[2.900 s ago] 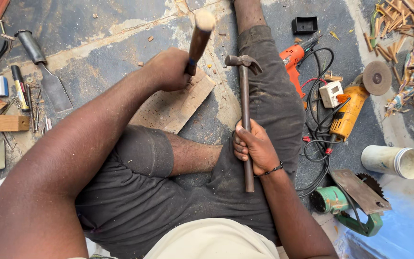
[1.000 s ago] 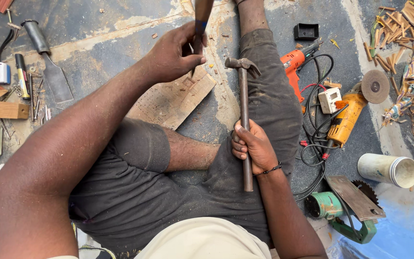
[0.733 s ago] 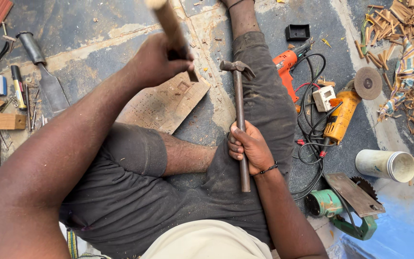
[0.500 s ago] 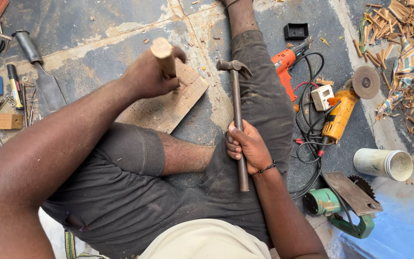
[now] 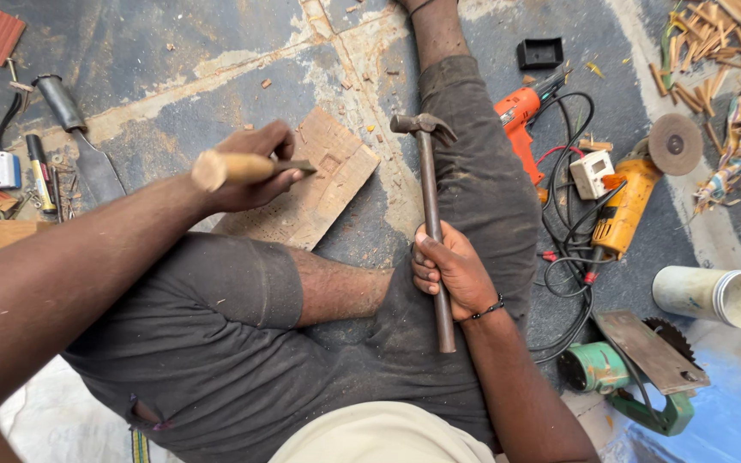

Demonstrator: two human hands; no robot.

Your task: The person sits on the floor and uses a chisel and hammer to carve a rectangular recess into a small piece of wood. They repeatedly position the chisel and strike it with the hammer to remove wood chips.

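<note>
Chisel work sits under your left hand (image 5: 255, 167): your fingers are closed round a wooden-handled chisel (image 5: 246, 167), its pale round butt pointing left toward your forearm and its dark blade running right, so the tool's long axis lies nearly level across the flat, carved wooden board (image 5: 319, 184). That board rests on the concrete floor (image 5: 182, 60) just beyond your bent left knee, with a small square recess cut near its middle, just right of the blade tip. Your right hand (image 5: 452, 274) is clamped on the shaft of a rusty steel claw hammer (image 5: 430, 223), which lies lengthwise along your right thigh, head away from you, near the board's right corner. The left hand is the nearer one to the board; the hammer head lies to the right of it, apart from the chisel butt.

Half a second ago the chisel stood nearly upright in your left fist, butt up; now it is laid over almost flat. The hammer and right hand have barely moved.
</note>
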